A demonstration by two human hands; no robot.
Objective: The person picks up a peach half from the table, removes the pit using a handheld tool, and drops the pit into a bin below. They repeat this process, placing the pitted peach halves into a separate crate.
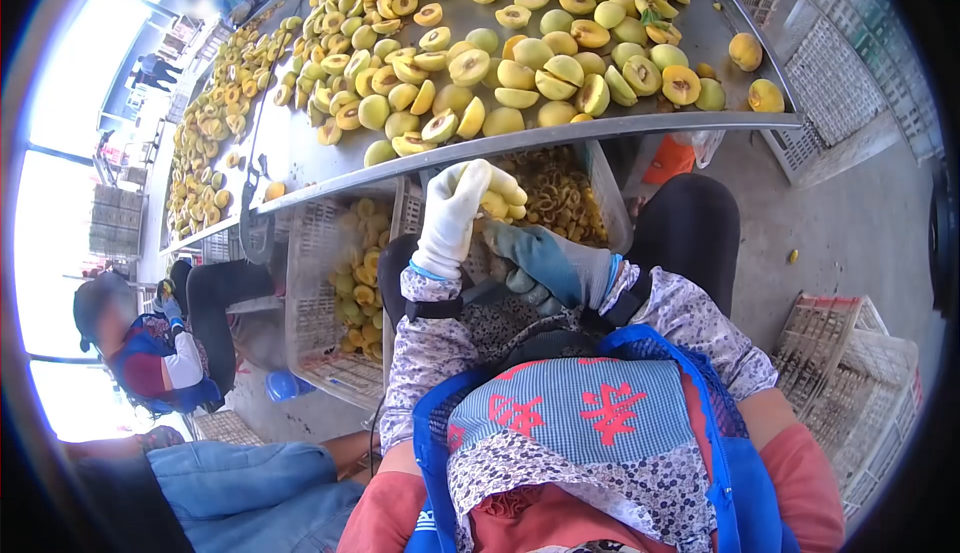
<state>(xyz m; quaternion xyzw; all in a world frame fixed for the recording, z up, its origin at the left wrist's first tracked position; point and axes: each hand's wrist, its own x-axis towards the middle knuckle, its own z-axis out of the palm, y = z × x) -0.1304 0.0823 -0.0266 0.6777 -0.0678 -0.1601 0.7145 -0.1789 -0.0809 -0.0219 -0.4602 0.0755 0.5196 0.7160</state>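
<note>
I see my 2 gloved hands held close together just below the near edge of a metal table (300,158) heaped with halved peaches (520,53). My left hand (452,215), in a white glove, is closed around a yellow peach (497,198). My right hand (545,261), in a grey-blue glove, is curled beside it; I cannot tell what it grips. A crate (330,353) of peach halves sits under the table's near edge, and another person (160,353) sits at far left.

Apron bib (565,413): two red characters printed on the blue checked cloth, near centre; strokes too broken by folds to read.
Crates, table, gloves: no text, brand or number can be read.
</note>
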